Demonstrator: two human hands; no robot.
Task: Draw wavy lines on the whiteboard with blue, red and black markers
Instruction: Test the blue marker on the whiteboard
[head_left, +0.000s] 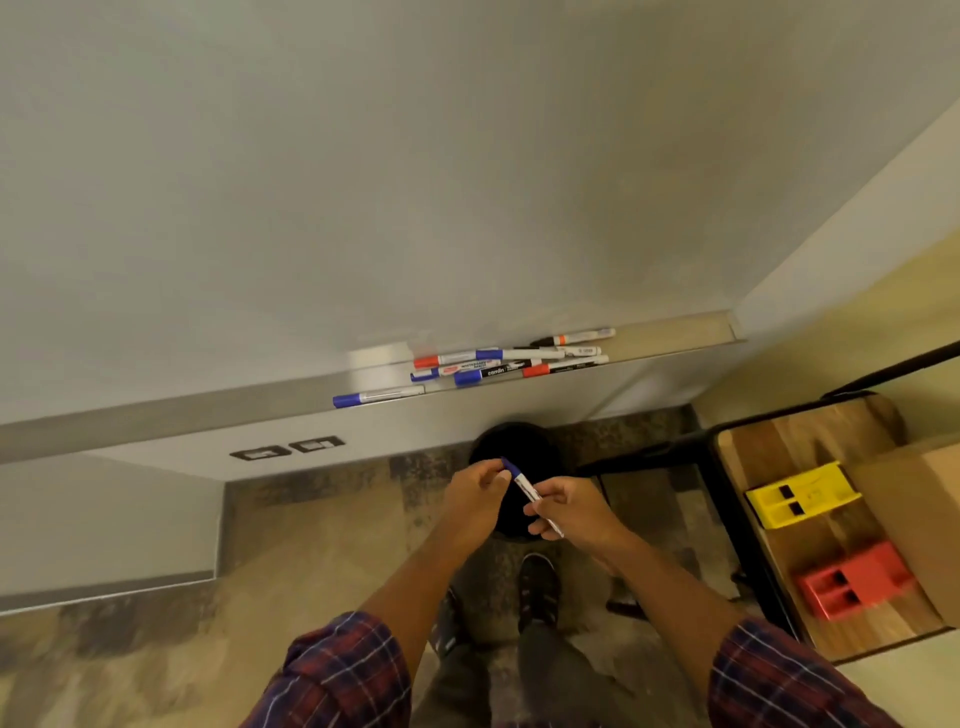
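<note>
Plaid sleeves (337, 675) lead to both hands held low before the board: the right hand (566, 512) grips the barrel of a blue marker (527, 488), and the left hand (475, 488) pinches its cap end, apparently to uncap it. The whiteboard (363, 182) shows no lines, so all three colours seem still to be drawn. The other markers (498, 364) lie heaped on the tray (675, 332) beneath it.

Head-worn camera looks steeply down, close above whiteboard (363, 182) ledge.
</note>
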